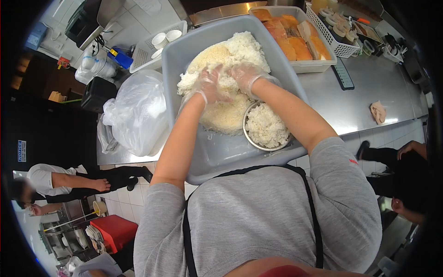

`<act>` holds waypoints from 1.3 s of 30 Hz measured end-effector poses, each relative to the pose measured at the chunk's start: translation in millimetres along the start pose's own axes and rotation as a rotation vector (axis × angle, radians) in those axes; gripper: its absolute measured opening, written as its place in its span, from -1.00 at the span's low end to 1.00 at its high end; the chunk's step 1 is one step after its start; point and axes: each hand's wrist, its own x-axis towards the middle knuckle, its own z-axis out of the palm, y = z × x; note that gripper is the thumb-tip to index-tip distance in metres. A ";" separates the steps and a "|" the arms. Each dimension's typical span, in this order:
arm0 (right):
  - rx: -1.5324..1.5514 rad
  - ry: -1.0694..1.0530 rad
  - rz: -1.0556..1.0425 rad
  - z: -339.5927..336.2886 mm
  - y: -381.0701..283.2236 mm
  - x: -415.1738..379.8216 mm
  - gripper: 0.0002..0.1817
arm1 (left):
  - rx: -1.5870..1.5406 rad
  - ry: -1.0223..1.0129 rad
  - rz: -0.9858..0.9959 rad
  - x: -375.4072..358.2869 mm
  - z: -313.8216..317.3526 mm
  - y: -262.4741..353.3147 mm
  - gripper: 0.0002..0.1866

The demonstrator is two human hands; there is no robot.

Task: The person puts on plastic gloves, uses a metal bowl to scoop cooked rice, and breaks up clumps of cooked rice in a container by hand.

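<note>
We are reaching both forearms forward over the near side of the gray tub [221, 154], and our gloved hands are working close together in the rice [247, 48] in its far half. Our left hand [210, 85] is lying palm down on the rice with fingers spread, released rather than clenched. Our right hand [249, 76] is angling inward, its fingertips meeting the rice; we cannot tell whether it is grasping any. The metal bowl [267, 147], heaped with rice, is sitting inside the tub's near right part, and our right forearm is passing over its edge, so the bowl is crowding that arm. A plastic bag [138, 113] is bulging beside the tub's left wall. A white basket [143, 57] with small cups is standing beyond its far left corner. Past its far right corner, a container [314, 67] is holding orange fillets, and a phone [343, 74] is lying farther right.
</note>
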 end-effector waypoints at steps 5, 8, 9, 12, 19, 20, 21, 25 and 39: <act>0.006 -0.439 0.065 -45.1 -12.8 -1.4 -0.11 | 0.121 -0.161 -0.210 2.9 -2.5 23.5 -0.09; 0.271 -0.062 -0.004 -45.5 -8.0 -15.3 0.05 | -0.521 0.061 -0.145 37.8 52.6 -36.1 -0.22; 0.268 -0.063 -0.009 -36.1 -8.9 -11.3 0.05 | -0.523 0.066 -0.149 33.9 42.3 -29.7 -0.22; 0.742 0.240 -0.209 -12.8 -19.4 0.4 0.02 | -1.192 0.085 -0.307 10.5 -4.3 -3.2 -0.39; 0.793 0.436 -0.186 3.0 -16.8 18.6 -0.18 | -1.897 -0.074 -0.128 7.7 -16.3 21.3 -0.50; 0.738 0.442 -0.138 15.5 -13.4 22.1 -0.23 | -1.859 -0.007 -0.231 8.4 -13.1 25.7 -0.50; 0.736 0.441 -0.137 12.2 -14.7 21.3 -0.23 | -1.819 0.062 -0.333 8.5 -9.8 26.8 -0.50; 0.760 0.329 -0.005 -12.6 -21.7 19.2 -0.35 | -1.063 0.153 -0.358 24.9 31.2 -15.8 -0.58; 0.760 0.422 0.299 -31.9 29.8 24.3 -0.42 | -0.447 0.141 -0.364 17.3 -29.8 14.8 -0.57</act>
